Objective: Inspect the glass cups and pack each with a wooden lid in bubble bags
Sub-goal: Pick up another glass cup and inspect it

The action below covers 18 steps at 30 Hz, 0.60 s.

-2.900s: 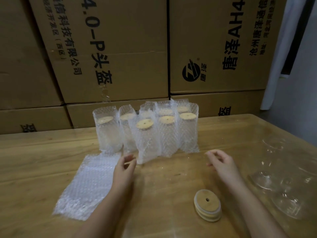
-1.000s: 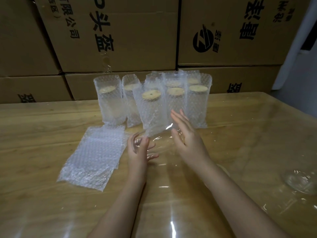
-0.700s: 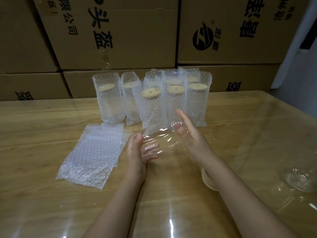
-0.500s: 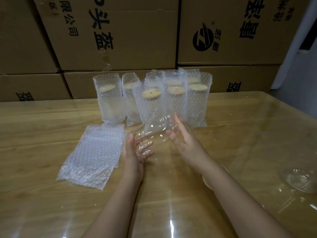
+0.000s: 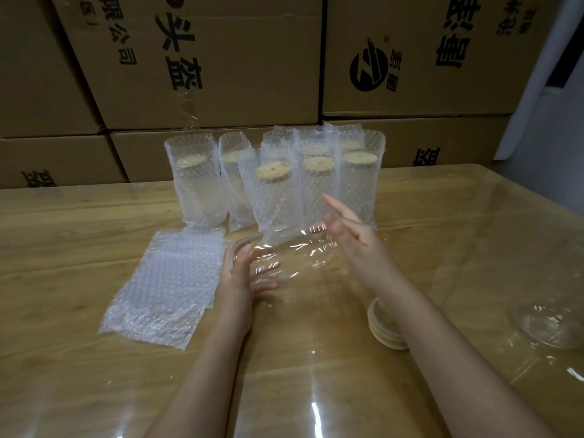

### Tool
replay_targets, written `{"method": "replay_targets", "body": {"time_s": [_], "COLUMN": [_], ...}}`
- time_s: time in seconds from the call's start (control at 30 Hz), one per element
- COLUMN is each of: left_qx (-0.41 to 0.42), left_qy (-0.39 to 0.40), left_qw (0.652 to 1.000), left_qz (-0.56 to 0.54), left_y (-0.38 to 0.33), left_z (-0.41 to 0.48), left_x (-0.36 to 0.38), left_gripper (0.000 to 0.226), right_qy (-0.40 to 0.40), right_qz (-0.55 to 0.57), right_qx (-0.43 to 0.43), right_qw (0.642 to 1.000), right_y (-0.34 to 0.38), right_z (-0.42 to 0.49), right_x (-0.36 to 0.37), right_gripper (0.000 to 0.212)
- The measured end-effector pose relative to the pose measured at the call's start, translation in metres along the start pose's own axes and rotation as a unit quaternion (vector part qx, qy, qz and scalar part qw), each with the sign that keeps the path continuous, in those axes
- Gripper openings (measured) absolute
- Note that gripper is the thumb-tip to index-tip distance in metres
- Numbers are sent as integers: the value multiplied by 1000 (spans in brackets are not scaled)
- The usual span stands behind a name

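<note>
A clear glass cup [image 5: 294,251] lies on its side in the air between my two hands, just above the wooden table [image 5: 442,235]. My left hand [image 5: 243,273] cups its rim end and my right hand [image 5: 354,235] presses against its base end, fingers stretched out. A stack of empty bubble bags [image 5: 164,286] lies flat to the left of my left hand. A small stack of wooden lids [image 5: 384,327] sits under my right forearm, partly hidden. Several packed cups in bubble bags [image 5: 275,197], each with a wooden lid inside, stand in a cluster behind my hands.
More bare glass cups [image 5: 550,324] lie at the table's right edge. Large cardboard boxes [image 5: 221,58] with printed lettering are stacked as a wall behind the table. A clear sheet covers the tabletop and reflects light.
Both hands took up a glass cup from the right and hold it sideways between them. Over the last second the cup has been turned, and my right hand's fingers have shifted on its base.
</note>
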State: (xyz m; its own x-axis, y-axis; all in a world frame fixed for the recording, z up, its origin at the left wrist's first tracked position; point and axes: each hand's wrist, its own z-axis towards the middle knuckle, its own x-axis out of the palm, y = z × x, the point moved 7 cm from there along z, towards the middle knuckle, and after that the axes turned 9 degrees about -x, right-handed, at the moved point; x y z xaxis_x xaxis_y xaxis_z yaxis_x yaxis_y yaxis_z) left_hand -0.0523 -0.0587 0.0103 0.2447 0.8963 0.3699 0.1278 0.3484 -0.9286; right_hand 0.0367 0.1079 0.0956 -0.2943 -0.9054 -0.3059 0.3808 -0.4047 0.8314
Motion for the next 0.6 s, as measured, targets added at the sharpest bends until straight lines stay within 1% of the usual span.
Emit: {"method": "replay_targets", "body": {"time_s": [0.1, 0.2, 0.3, 0.4, 0.43, 0.5, 0.53, 0.6], "left_qx": [1, -26, -49, -55, -54, -39, -28, -6], "left_qy": [13, 10, 0, -15, -27, -59, -73, -95], "left_qw": [1000, 998, 994, 991, 989, 987, 988, 987], "left_qz": [1, -48, -95, -123, -133, -142, -137, -127], "left_y": [-1, 2, 5, 6, 7, 7, 7, 7], "left_z": [0, 0, 0, -1, -1, -1, -2, -3], "left_x": [2, 2, 1, 1, 0, -4, -7, -11], "left_gripper": [43, 39, 43, 48, 48, 51, 48, 32], "right_qy": [-1, 3, 22, 36, 34, 31, 30, 27], "right_qz": [19, 8, -4, 0, 4, -7, -15, -23], "right_qx": [16, 24, 32, 39, 33, 22, 22, 14], "right_qw": [1000, 1000, 999, 999, 999, 999, 999, 999], "right_y": [-4, -7, -7, -7, -5, -5, -6, -5], "right_z": [0, -1, -1, -2, -2, -2, -3, -4], "right_x": [-3, -6, -1, 9, 11, 19, 24, 33], "right_gripper": [48, 50, 59, 40, 45, 67, 72, 75]}}
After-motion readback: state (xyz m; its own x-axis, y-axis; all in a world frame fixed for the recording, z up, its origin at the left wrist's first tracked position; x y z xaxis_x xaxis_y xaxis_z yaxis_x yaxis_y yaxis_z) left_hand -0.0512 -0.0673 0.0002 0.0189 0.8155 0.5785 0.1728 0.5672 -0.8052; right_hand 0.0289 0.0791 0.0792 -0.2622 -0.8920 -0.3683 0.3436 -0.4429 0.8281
